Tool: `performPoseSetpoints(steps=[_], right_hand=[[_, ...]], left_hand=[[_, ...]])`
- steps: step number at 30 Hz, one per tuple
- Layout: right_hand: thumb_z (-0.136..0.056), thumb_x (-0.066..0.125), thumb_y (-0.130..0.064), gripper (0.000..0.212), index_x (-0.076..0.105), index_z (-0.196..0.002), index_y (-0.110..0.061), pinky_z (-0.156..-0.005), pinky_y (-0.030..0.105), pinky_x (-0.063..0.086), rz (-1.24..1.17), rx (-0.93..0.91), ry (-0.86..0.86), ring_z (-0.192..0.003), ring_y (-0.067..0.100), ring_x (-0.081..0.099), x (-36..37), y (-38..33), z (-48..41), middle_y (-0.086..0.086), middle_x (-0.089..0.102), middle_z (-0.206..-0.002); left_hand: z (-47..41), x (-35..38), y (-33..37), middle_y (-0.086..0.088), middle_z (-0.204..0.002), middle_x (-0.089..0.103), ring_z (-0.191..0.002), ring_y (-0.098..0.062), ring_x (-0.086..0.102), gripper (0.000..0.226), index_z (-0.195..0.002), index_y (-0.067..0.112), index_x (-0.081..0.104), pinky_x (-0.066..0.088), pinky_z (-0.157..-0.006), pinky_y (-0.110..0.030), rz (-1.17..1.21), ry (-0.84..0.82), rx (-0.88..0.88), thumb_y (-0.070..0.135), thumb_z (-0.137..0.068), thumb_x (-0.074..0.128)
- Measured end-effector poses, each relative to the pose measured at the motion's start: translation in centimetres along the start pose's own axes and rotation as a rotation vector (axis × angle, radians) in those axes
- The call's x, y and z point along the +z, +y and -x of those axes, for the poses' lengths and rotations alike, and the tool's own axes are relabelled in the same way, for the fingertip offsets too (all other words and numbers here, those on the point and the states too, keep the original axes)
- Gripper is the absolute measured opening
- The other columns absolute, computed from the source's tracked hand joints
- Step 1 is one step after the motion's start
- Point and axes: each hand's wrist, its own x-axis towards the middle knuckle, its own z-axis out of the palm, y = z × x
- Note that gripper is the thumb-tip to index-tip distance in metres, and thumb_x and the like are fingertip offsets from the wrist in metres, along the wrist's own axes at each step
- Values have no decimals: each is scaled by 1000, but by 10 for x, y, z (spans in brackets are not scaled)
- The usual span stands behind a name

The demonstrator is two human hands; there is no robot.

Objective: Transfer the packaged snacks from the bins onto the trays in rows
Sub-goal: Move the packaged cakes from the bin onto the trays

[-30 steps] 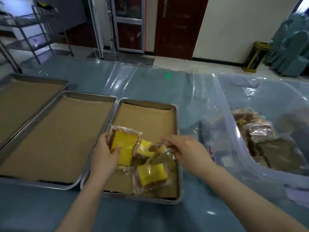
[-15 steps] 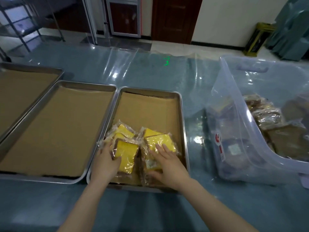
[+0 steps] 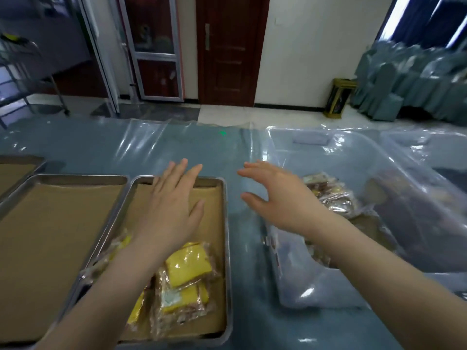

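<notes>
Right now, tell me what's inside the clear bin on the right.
The clear bin holds wrapped snacks piled toward its near left side. The right hand and forearm cover part of the pile, and blur hides what lies farther right.

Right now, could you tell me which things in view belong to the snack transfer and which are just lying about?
Job: packaged snacks on the near tray; empty tray beside it; clear bin holding more snacks; left hand; right hand.

Lying about: metal rack; yellow stand; covered chairs.
</notes>
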Motion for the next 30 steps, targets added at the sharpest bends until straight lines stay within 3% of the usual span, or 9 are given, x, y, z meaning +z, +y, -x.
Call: performPoseSetpoints(steps=[5,11,15,19,23,27,30], right_hand=[[-91,55,-40,48,48,-137,-29,-108,27,26,52,68,-45,-134,12,36,-20,79,22,-8,42,-147],[-90,57,-36,39,57,-128,-27,-98,31,38,101,105,-172,-122,16,47,-33,171,38,-6,56,-131],[-90,56,-39,39,56,-128,-34,-92,30,40,125,161,-268,-120,18,50,-43,223,32,-7,56,-133],[-90,53,-34,32,60,-119,-24,-88,37,47,178,226,-364,-111,26,54,-38,262,8,3,59,-125],[-93,51,-27,42,49,-135,-24,-90,36,44,241,311,-450,-119,27,50,-24,295,-19,5,52,-135],[-91,49,-11,40,52,-131,-15,-89,36,48,314,328,-565,-110,29,56,-9,312,-28,11,57,-129],[-92,52,-14,37,54,-129,-10,-92,35,46,336,287,-659,-111,30,56,-4,312,-27,12,56,-128]], left_hand=[[-25,36,59,2,-156,14,-144,-13,4,61,-146,25,23,-4,-112,-27,36,-18,40,27,-93,51],[-50,90,113,10,-153,19,-134,6,3,58,-145,29,24,3,-113,-25,166,-100,88,33,-94,49],[-79,120,136,6,-155,18,-141,-4,7,63,-147,24,21,6,-117,-30,122,-173,69,36,-93,49],[-94,140,140,2,-158,0,-143,-9,-4,77,-150,22,5,-4,-113,-26,-88,-269,29,48,-91,48],[-92,142,136,0,-157,-10,-143,-12,-10,82,-150,20,-2,-4,-116,-29,-235,-311,26,53,-90,44],[-93,143,138,-1,-157,-11,-143,-13,-12,80,-149,20,-3,-3,-116,-31,-298,-328,20,52,-91,42],[-93,144,140,-1,-158,-8,-143,-13,-11,80,-150,20,-1,-3,-115,-29,-331,-326,21,52,-91,43]])
